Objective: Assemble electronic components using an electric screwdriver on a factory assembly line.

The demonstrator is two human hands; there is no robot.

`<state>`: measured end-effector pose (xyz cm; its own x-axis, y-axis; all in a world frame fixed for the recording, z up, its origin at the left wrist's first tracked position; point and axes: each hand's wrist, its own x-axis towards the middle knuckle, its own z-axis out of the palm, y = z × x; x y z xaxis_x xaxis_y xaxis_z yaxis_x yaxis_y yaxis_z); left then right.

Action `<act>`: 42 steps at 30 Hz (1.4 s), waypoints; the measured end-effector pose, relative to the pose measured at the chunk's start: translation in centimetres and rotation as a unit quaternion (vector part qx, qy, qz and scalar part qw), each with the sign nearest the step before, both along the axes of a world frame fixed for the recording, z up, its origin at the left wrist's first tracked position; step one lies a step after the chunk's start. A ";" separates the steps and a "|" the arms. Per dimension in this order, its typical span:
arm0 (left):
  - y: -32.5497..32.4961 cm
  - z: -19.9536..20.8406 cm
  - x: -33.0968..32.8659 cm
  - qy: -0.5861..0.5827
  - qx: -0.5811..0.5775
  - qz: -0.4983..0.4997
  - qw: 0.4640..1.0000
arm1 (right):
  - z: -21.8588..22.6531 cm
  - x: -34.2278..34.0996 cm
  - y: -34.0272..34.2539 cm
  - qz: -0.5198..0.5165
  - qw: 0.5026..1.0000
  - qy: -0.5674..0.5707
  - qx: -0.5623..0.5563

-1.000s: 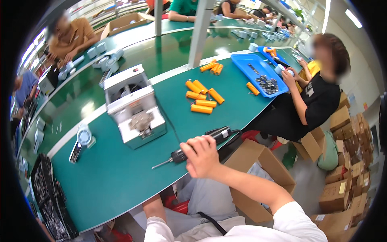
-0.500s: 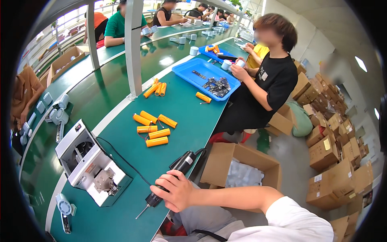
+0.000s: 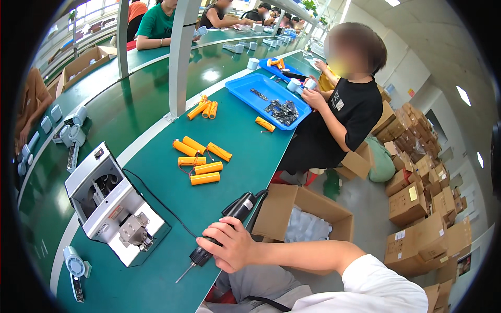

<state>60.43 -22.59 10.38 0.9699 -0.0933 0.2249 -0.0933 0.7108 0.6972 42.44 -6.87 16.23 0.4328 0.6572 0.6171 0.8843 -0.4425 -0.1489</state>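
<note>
My right hand (image 3: 229,245) is closed around the lower part of a black electric screwdriver (image 3: 242,206). The tool slants over the near edge of the green table (image 3: 156,284), its thin metal bit pointing down and left. A cord runs from its upper end. My left hand does not show. Left of the tool stands a white screw feeder (image 3: 117,219) with an uncovered top and a metal mechanism in front. A light blue handheld fan (image 3: 75,265), its handle opened to show dark parts, lies at the lower left. Several orange battery cells (image 3: 206,178) with thin wires lie beyond the screwdriver.
A blue tray (image 3: 245,86) of small circuit boards sits farther along. Beside it a person in black holds light blue parts. A green conveyor belt (image 3: 117,112) carries more fan parts past a metal post (image 3: 180,62). An opened carton (image 3: 339,221) stands right of the table.
The view has shifted slightly, so the feeder and fan appear farther left. My right hand keeps its grip on the screwdriver, almost unmoved.
</note>
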 end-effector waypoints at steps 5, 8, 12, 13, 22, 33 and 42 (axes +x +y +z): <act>1.8 -1.0 -1.5 0.015 -0.007 0.012 1.000 | 0.1 0.1 0.1 0.005 1.000 0.002 0.006; 2.9 -2.0 -2.8 0.027 -0.010 0.016 0.999 | 0.1 0.1 0.1 0.003 1.000 0.002 0.008; 4.5 -3.1 -4.6 0.041 -0.016 0.023 0.999 | 0.1 0.1 0.1 0.004 1.000 -0.006 0.016; 5.0 -3.3 -5.0 0.044 -0.017 0.025 0.999 | 0.1 0.1 0.2 0.004 1.000 -0.008 0.016; 8.8 -3.8 -7.6 0.054 -0.048 0.052 0.996 | 0.3 0.0 0.2 0.004 1.000 -0.018 0.015; 11.9 -5.2 -9.0 0.076 -0.086 0.074 0.991 | 0.3 0.3 0.0 0.004 1.000 -0.019 0.009; 14.0 -6.1 -10.9 0.100 -0.092 0.086 0.987 | 0.2 0.1 -0.2 0.009 1.000 -0.016 0.020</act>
